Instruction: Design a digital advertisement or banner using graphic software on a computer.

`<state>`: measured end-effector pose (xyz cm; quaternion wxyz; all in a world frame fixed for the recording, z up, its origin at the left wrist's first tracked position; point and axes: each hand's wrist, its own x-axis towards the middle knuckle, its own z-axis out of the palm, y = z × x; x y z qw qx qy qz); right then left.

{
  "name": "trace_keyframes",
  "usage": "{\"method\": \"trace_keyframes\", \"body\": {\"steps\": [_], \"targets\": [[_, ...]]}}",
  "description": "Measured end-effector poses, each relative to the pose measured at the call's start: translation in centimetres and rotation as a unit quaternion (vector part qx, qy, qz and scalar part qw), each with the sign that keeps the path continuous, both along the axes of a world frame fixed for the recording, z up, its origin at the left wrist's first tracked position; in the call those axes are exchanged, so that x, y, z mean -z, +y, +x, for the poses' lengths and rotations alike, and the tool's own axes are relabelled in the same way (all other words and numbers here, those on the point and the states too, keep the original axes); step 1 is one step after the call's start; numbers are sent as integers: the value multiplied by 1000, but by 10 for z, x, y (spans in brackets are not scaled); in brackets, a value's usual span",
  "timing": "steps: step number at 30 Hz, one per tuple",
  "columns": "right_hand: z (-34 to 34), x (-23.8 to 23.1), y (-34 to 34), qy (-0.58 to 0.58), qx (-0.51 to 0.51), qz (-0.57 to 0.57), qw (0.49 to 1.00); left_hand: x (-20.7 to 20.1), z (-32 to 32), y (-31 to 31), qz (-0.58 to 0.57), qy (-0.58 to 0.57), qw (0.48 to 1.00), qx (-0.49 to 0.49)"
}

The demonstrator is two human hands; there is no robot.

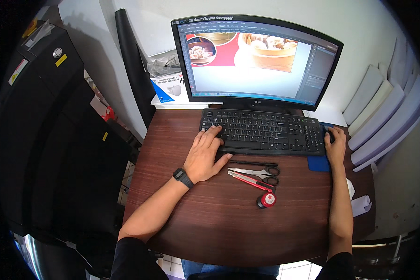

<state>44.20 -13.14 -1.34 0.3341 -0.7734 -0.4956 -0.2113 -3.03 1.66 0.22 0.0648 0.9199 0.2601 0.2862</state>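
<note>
My left hand (204, 155) lies over the left end of a black keyboard (261, 133), fingers stretched onto the keys and thumb out on the desk. A black digital watch (182, 177) circles that wrist. At the keyboard's right end my right hand (335, 147) is curled over a dark computer mouse (330, 135), mostly covered by the fingers, on a blue mouse pad (318, 163). Behind the keyboard a monitor (256, 79) displays pictures of dumplings in steamer baskets inside an editing program.
Below the keyboard lie a thin black rod (254, 163), scissors (254, 172), a red box cutter (252, 181) and a round red-and-black object (267, 200). A face mask box (170, 88) stands left of the monitor. Paper rolls (382, 116) lean at right; a large black machine (65, 140) stands left.
</note>
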Motion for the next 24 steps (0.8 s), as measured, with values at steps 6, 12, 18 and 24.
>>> {"method": "trace_keyframes", "body": {"steps": [6, 12, 18, 24], "targets": [[1, 0, 0, 10, 3, -6, 1000, 0, 0, 0, 4, -8, 1000, 2], [-3, -2, 1, 13, 4, -8, 1000, -1, -1, 0, 6, -7, 1000, 0], [0, 0, 0, 5, -1, -4, 1000, 0, 0, 0, 6, -8, 1000, 0], [-3, -2, 0, 7, 0, -2, 1000, 1, -1, 1, 8, -9, 1000, 0]]}}
